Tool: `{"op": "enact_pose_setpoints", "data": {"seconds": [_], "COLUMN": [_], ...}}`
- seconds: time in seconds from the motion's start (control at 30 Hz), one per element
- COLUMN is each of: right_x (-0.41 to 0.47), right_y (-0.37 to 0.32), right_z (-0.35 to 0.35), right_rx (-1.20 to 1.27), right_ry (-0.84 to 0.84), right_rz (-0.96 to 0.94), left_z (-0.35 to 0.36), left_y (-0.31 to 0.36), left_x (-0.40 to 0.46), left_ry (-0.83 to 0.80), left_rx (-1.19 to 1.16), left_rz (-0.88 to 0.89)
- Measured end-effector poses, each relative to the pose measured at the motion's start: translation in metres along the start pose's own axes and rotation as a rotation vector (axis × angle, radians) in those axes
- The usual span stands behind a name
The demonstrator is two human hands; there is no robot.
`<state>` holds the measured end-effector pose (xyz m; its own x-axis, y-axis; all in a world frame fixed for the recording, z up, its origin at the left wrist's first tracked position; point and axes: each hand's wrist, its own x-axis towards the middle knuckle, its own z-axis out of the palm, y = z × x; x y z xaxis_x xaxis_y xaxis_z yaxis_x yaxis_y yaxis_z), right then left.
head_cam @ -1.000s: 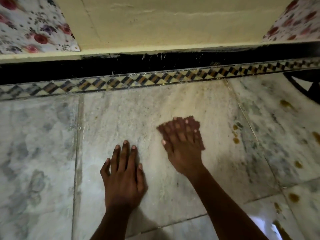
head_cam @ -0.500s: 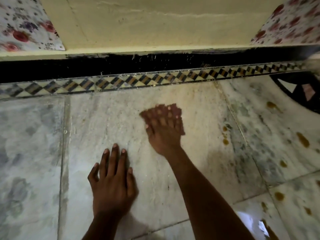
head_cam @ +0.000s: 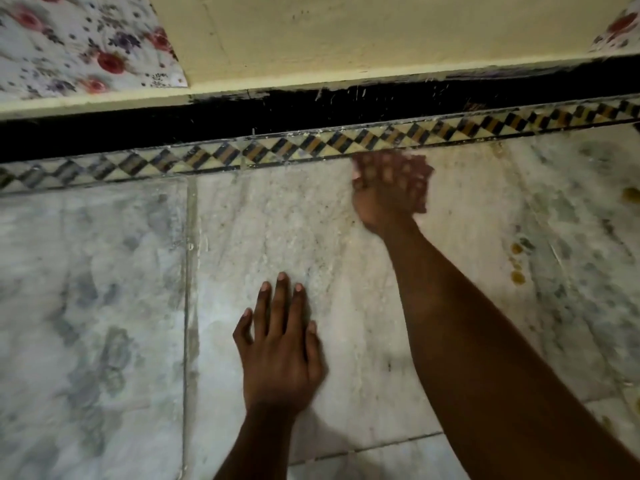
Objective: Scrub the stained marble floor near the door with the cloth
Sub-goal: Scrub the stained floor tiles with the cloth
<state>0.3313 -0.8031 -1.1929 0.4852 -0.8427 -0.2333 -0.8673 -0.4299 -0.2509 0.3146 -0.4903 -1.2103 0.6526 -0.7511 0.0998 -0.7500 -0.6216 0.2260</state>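
Observation:
My right hand presses a small reddish-brown cloth flat on the marble floor, right against the patterned border strip. The hand and cloth are motion-blurred; most of the cloth is hidden under my fingers. My left hand lies flat on the same slab, nearer to me, fingers together, holding nothing. Brown-yellow stains dot the slab to the right of my right forearm.
A black skirting band and a yellow wall rise beyond the border strip. Floral fabric hangs at the upper left, and another floral piece at the upper right. A further stain marks the right edge.
My right hand has pushed the cloth away from me across the slab, up to the border strip. My left hand has stayed planted on the floor.

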Motion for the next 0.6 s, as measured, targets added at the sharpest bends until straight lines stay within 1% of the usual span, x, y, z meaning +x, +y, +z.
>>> {"op": "enact_pose_setpoints", "data": {"seconds": [0.07,0.1,0.17,0.2,0.23,0.27,0.33,0.43,0.47,0.53,0.6], "right_x": [-0.032,-0.055,-0.1,-0.12,-0.134,-0.143,-0.14,-0.086,-0.061,-0.019,-0.001], "right_y": [-0.009,-0.002,0.025,0.044,0.062,0.076,0.091,0.079,0.069,0.05,0.034], "right_z": [0.013,0.018,0.028,0.029,0.029,0.029,0.021,0.005,-0.002,-0.013,-0.013], "right_rx": [-0.064,-0.098,-0.131,-0.134,-0.13,-0.126,-0.116,0.013,0.064,0.127,0.074], "right_ry": [-0.019,0.007,0.108,0.171,0.205,0.214,0.247,0.191,0.175,0.138,0.073], "right_rz": [-0.223,-0.299,-0.383,-0.386,-0.35,-0.276,-0.054,0.286,0.343,0.351,0.227], "left_z": [-0.001,-0.002,-0.003,-0.004,-0.004,-0.005,-0.004,-0.003,-0.002,0.0,0.001], "left_y": [0.0,0.001,0.001,0.002,0.003,0.002,0.002,0.001,0.001,0.001,-0.001], "left_x": [-0.002,-0.002,0.0,0.001,0.001,0.0,-0.001,0.0,-0.001,-0.001,-0.001], "left_ry": [0.013,0.015,-0.001,-0.012,-0.023,-0.033,-0.042,-0.038,-0.035,-0.02,0.003], "left_rx": [0.002,-0.004,-0.013,-0.02,-0.019,-0.013,-0.017,-0.021,-0.019,-0.008,-0.006], "left_rz": [-0.016,-0.017,-0.013,-0.012,-0.015,-0.024,-0.021,-0.028,-0.028,-0.022,-0.017]}}
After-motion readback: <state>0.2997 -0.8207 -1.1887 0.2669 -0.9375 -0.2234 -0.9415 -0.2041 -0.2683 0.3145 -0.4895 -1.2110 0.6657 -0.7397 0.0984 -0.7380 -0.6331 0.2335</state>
